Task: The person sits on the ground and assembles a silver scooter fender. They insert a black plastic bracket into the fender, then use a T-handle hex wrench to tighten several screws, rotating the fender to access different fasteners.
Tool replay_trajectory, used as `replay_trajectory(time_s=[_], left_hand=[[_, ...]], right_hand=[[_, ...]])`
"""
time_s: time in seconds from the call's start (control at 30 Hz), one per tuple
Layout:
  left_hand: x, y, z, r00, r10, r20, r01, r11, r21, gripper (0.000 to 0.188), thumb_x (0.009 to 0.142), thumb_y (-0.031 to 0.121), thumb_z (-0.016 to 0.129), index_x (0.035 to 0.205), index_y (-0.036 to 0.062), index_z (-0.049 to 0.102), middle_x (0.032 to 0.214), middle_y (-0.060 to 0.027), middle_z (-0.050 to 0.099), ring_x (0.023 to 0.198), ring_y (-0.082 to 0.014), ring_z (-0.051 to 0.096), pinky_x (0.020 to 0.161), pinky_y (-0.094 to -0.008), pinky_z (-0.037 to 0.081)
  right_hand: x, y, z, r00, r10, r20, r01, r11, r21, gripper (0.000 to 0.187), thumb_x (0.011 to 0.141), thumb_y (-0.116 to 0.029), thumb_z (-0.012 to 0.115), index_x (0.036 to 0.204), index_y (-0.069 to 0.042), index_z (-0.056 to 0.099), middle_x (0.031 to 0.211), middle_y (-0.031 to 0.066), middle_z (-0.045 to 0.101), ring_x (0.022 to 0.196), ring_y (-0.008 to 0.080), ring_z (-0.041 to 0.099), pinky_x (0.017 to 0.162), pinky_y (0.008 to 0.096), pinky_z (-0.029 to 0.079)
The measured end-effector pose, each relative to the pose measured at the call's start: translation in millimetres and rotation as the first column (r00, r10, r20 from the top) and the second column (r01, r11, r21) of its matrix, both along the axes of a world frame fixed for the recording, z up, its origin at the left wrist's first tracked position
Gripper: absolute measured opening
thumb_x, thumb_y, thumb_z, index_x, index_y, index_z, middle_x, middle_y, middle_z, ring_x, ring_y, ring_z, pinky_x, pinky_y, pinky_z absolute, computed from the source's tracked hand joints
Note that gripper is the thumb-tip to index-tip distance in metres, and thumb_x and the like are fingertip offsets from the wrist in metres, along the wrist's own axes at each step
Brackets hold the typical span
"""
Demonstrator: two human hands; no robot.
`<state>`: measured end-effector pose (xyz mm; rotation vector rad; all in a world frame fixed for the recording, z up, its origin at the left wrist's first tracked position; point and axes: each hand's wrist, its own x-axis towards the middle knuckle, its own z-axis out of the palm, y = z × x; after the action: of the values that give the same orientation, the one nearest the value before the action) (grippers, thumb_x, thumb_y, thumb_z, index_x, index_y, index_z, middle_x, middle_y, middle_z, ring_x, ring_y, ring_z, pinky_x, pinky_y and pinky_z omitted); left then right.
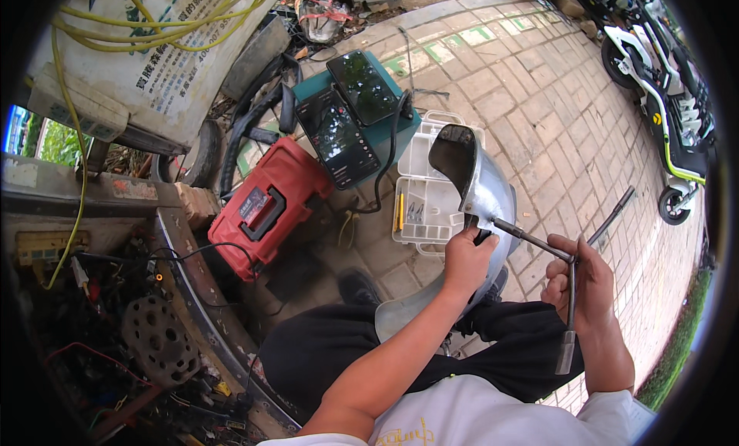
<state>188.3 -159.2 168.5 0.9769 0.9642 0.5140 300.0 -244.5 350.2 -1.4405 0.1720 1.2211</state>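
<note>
A curved silver metal fender point(491, 186) stands across my lap, its dark inner side showing at the upper end. My left hand point(468, 263) is closed on the fender's edge, the thumb close to a bracket with a dark gap. My right hand point(591, 288) grips a three-armed socket wrench point(533, 239) near its hub. One arm of the wrench meets the fender beside my left thumb; another points down and the third reaches up to the right. Whether a nut or bolt sits in the socket is hidden.
A red toolbox point(296, 173) stands left of a clear organizer case point(443, 224). Two black-screened devices point(336, 130) rest on a green box point(408, 129). A box of scrap parts point(165, 342) fills the lower left, below a yellow hose point(154, 42). Scooters point(668, 111) stand far right on brick paving.
</note>
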Motion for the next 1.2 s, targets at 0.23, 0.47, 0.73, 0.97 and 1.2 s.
replay_trajectory(time_s=[0.23, 0.47, 0.73, 0.97, 1.2], left_hand=[[3, 3, -11, 0.993, -0.028, 0.116, 0.048, 0.984, -0.173, 0.008, 0.087, 0.003, 0.072, 0.094, -0.0007, 0.07, 0.08, 0.002, 0.065, 0.07, -0.0054, 0.053, 0.065, -0.0244, 0.045], [2, 4, -7, 0.961, 0.001, 0.277, 0.085, 0.95, -0.299, 0.013, 0.087, -0.002, 0.071, 0.1, -0.0018, 0.07, 0.087, -0.0005, 0.068, 0.074, -0.007, 0.059, 0.069, -0.0243, 0.049], [2, 5, 0, 0.934, 0.022, 0.358, 0.128, 0.912, -0.39, 0.013, 0.086, -0.003, 0.071, 0.099, -0.0036, 0.069, 0.089, -0.0043, 0.07, 0.075, -0.0099, 0.062, 0.072, -0.0267, 0.051], [7, -2, 6, 0.91, 0.128, 0.394, 0.106, 0.847, -0.521, 0.013, 0.087, -0.003, 0.07, 0.099, -0.0056, 0.069, 0.089, -0.0082, 0.071, 0.074, -0.0129, 0.065, 0.071, -0.0278, 0.052], [8, -7, 2, 0.958, 0.099, 0.268, 0.033, 0.893, -0.448, 0.008, 0.087, 0.0, 0.071, 0.093, -0.0035, 0.069, 0.083, -0.0036, 0.069, 0.069, -0.0096, 0.059, 0.066, -0.0272, 0.048]], right_hand=[[8, -12, -33, 0.913, 0.308, 0.268, -0.378, 0.886, 0.27, 0.051, 0.101, -0.041, 0.053, 0.111, 0.009, 0.062, 0.075, 0.022, 0.067, 0.059, 0.0257, 0.065, 0.059, 0.0338, 0.052], [24, 0, -37, 0.885, 0.461, 0.057, -0.434, 0.777, 0.455, 0.033, 0.089, -0.025, 0.071, 0.086, 0.006, 0.062, 0.066, 0.0193, 0.063, 0.056, 0.0285, 0.063, 0.052, 0.0382, 0.049], [46, 20, -19, 0.599, 0.607, 0.522, -0.781, 0.589, 0.21, 0.04, 0.086, -0.023, 0.079, 0.111, 0.007, 0.072, 0.075, 0.0112, 0.069, 0.066, 0.0161, 0.065, 0.059, 0.0252, 0.047], [15, 17, -78, -0.057, -0.114, 0.992, -0.529, 0.846, 0.067, 0.04, 0.092, -0.019, 0.072, 0.124, 0.004, 0.065, 0.082, 0.0112, 0.063, 0.068, 0.0208, 0.056, 0.061, 0.0336, 0.044], [4, 17, -62, -0.648, -0.005, 0.762, -0.257, 0.943, -0.213, 0.049, 0.083, -0.007, 0.077, 0.13, -0.006, 0.062, 0.107, 0.0111, 0.051, 0.089, 0.025, 0.049, 0.076, 0.0387, 0.04]])
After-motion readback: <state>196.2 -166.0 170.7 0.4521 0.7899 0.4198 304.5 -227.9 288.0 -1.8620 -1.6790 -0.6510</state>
